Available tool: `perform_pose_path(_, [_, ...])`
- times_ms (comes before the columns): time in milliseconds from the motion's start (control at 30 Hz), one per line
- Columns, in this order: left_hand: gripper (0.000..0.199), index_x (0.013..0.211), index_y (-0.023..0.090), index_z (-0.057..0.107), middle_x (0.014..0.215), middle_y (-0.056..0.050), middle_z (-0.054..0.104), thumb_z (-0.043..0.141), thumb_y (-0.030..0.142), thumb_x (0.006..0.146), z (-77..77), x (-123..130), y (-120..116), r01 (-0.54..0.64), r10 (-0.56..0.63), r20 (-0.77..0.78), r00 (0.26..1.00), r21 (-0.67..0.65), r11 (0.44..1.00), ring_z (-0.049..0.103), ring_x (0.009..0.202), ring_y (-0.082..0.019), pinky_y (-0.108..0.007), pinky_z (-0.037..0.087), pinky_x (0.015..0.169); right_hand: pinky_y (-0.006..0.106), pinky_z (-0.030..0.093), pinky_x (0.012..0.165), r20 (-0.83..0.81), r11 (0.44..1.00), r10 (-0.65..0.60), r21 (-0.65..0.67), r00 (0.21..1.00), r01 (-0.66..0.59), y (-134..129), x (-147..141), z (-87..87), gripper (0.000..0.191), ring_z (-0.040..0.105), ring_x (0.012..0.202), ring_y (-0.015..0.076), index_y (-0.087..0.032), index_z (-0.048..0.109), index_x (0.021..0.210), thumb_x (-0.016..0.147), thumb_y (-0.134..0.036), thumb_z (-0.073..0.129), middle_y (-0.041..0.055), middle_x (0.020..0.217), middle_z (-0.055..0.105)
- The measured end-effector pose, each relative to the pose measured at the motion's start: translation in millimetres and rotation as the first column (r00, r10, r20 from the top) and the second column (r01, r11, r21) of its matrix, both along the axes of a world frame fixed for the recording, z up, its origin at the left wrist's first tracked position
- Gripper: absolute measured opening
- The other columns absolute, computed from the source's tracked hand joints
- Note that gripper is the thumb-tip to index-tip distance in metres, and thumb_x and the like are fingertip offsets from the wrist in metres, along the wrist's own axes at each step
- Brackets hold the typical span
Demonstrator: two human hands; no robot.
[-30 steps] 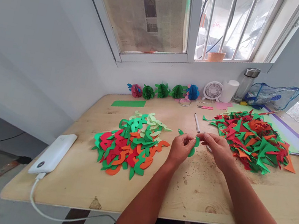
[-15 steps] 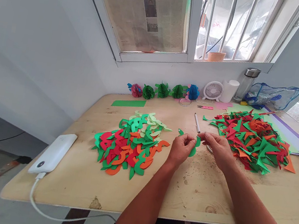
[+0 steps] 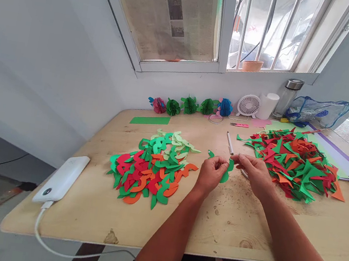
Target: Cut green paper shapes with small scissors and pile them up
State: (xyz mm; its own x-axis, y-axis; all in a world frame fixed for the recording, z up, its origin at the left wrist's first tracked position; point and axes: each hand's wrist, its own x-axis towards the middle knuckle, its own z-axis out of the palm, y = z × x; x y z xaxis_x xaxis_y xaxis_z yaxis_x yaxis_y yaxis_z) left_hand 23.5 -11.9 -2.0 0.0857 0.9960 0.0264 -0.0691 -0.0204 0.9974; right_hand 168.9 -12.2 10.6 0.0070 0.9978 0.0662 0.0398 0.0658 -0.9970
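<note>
Matt paper cutouts (image 3: 154,167); grained wooden tabletop (image 3: 87,205); smooth plastic-looking power bank (image 3: 63,178).

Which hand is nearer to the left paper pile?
Left. The left hand is just right of the pile, holding a green piece; the right hand is farther right, on the far side of the left hand from the pile.

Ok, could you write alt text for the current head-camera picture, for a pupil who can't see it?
A person's left hand holds a green paper cutout, the right hand close beside it, at a wooden table. On the left lies a pile of green, red and orange cutouts; on the right, a heap of pointed paper scraps. Honeycomb paper ornaments stand behind.
</note>
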Motion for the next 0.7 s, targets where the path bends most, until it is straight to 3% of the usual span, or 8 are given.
perform_pose_path(700, [0.014,0.074,0.014,0.063,0.060,0.000,0.058,0.061,0.026,0.069,-3.4,-1.1,1.5,-0.012,0.011,0.006,1.000,0.011,1.000,0.049,0.054,-0.009,-0.019,0.035,0.050,0.031,0.046,0.071,0.093,0.999,0.039,0.017,0.995,-0.041,-2.2,-2.1,3.9,0.036,0.060,0.080,0.0186,-0.019,0.074,0.086,0.077,-0.050,0.057,0.0058,0.083,0.070])
